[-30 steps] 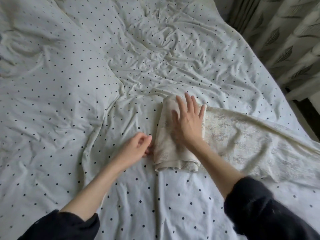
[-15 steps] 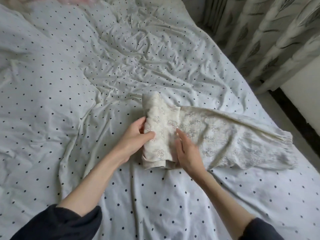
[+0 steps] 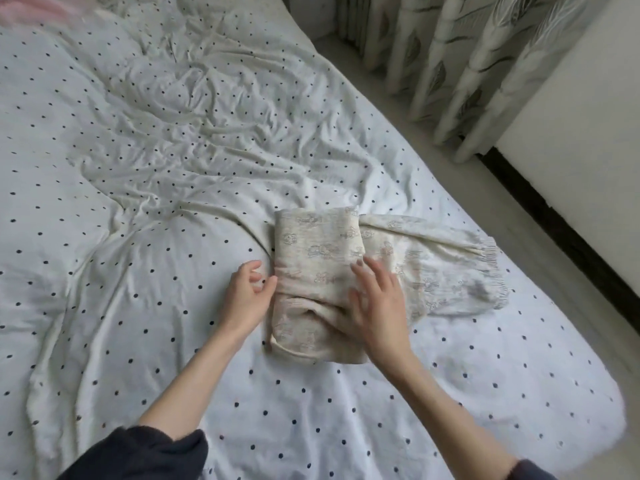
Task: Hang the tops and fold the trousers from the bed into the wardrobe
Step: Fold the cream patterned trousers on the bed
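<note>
The right hand presses flat, its grip wide, on the half-rolled trousers; the left hand, loosely curled and empty, touches their left edge. Unrolled cuffs trail right across the bed; the unpinned roll may spring loose.

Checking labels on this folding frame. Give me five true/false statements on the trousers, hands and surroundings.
1. The trousers lie partly folded on the bed. True.
2. The cuffed leg ends are tucked inside the fold. False: they stick out to the right.
3. The right hand rests on the trousers, fingers spread. True.
4. The left hand holds a hanger. False: it holds nothing and sits at the fold's left edge.
5. Curtains hang beyond the bed. True.
</note>
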The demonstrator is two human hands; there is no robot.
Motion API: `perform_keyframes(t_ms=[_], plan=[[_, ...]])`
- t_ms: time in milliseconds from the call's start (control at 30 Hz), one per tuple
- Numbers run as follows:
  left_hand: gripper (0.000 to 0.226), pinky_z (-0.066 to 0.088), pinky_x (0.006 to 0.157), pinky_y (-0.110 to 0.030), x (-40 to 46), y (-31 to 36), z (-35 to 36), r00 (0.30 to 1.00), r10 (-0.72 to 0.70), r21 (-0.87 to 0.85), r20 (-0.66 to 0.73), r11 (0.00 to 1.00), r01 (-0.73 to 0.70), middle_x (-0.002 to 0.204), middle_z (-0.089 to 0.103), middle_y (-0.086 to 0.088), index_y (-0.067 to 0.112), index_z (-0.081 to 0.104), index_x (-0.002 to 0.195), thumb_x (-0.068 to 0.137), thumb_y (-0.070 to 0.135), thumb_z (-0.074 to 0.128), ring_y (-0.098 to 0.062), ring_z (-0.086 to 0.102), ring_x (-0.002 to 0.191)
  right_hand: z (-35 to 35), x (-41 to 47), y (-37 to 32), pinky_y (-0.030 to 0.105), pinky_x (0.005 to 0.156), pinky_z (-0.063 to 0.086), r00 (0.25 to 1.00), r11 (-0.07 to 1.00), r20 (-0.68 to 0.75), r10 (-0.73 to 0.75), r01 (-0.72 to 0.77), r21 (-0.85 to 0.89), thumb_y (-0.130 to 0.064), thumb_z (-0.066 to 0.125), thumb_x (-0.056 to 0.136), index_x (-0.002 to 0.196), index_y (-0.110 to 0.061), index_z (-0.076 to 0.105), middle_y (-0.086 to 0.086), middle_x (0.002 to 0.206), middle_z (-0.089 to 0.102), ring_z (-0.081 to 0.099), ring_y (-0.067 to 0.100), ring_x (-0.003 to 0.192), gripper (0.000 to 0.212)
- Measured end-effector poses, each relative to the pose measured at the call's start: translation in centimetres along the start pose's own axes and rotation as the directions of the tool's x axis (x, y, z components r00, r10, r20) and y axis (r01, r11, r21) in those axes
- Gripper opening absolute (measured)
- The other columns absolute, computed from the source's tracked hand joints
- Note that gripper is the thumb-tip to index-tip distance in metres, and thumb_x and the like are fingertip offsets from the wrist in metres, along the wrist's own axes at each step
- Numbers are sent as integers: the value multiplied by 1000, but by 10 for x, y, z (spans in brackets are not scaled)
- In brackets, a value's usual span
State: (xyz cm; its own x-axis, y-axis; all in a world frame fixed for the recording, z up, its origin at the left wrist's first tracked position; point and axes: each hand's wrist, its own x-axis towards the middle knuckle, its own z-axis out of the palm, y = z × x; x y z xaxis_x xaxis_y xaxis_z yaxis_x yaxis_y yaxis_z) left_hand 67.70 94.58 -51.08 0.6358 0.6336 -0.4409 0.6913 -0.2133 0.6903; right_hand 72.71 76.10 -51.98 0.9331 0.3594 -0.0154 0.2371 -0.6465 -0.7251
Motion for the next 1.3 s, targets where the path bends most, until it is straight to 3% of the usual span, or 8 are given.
perform_keyframes(t_ms=[100, 233, 500, 667, 800, 967, 1167, 1300], plan=[[39, 48, 95, -42, 4, -3, 4, 971, -112, -131, 210, 981, 141, 115, 62, -9, 12, 48, 127, 90, 20, 60, -20, 61, 101, 21, -11, -3, 49, 98, 44, 993, 976, 62, -105, 114, -184, -25, 43, 86, 112, -9, 64, 12, 124, 59, 53, 35, 117, 37], [41, 54, 76, -26, 11, 7, 9, 962, -59, -227, 265, 966, 122, 101, 67, -8, 2, 49, 123, 85, 2, 64, -15, 65, 83, 28, -9, 4, 49, 99, 42, 983, 949, 183, -27, 83, -303, -34, 37, 84, 126, -10, 57, 16, 133, 54, 51, 35, 123, 52], [35, 50, 78, -22, -15, 45, -50, 983, 144, -149, 115, 981, -127, 94, 59, 13, 21, 47, 111, 87, -1, 58, -2, 59, 85, 38, 1, -40, 46, 98, 45, 939, 993, 326, -107, 117, -12, -43, 30, 92, 143, -16, 32, 21, 146, 33, 43, 39, 127, 58], [34, 46, 71, -19, -15, 67, -107, 989, 148, -22, -15, 989, -148, 91, 54, 17, 23, 45, 109, 87, 1, 59, 2, 54, 81, 58, 12, -94, 30, 115, 14, 832, 962, 508, -222, 102, 252, -19, 35, 97, 149, -20, 24, 7, 158, 12, 15, 22, 144, 52], [36, 48, 74, -26, -16, 78, -84, 977, 195, 106, 81, 973, -203, 92, 60, 7, 26, 49, 112, 84, 9, 65, -8, 59, 79, 31, 17, -83, 22, 110, 27, 917, 862, 398, 18, -216, 459, -14, 41, 91, 130, -12, 54, 0, 140, 47, 40, 12, 131, 42], [29, 54, 74, -37, -38, 80, -11, 849, 202, 39, 488, 967, -253, 89, 59, 3, 29, 55, 116, 90, 15, 58, -26, 63, 78, -15, 22, -30, 32, 101, 43, 920, 696, 152, 360, -374, 613, -17, 37, 98, 118, -18, 60, -3, 119, 62, 57, 12, 112, 31], [35, 43, 83, -24, -7, 36, -1, 988, 140, 158, 61, 976, -148, 118, 55, -9, 10, 52, 125, 91, 12, 57, -16, 56, 92, -9, 7, -8, 35, 108, 35, 998, 978, -52, 37, -25, 209, -19, 38, 92, 121, -7, 60, 11, 132, 53, 45, 24, 126, 39], [48, 47, 88, -32, 8, 15, -5, 988, -129, -42, 83, 990, 133, 127, 52, -10, 8, 43, 133, 90, 24, 60, -19, 55, 107, 20, -3, -2, 49, 104, 39, 989, 985, 92, -115, 125, -115, -22, 39, 84, 120, -9, 58, 13, 132, 54, 45, 33, 128, 43]])
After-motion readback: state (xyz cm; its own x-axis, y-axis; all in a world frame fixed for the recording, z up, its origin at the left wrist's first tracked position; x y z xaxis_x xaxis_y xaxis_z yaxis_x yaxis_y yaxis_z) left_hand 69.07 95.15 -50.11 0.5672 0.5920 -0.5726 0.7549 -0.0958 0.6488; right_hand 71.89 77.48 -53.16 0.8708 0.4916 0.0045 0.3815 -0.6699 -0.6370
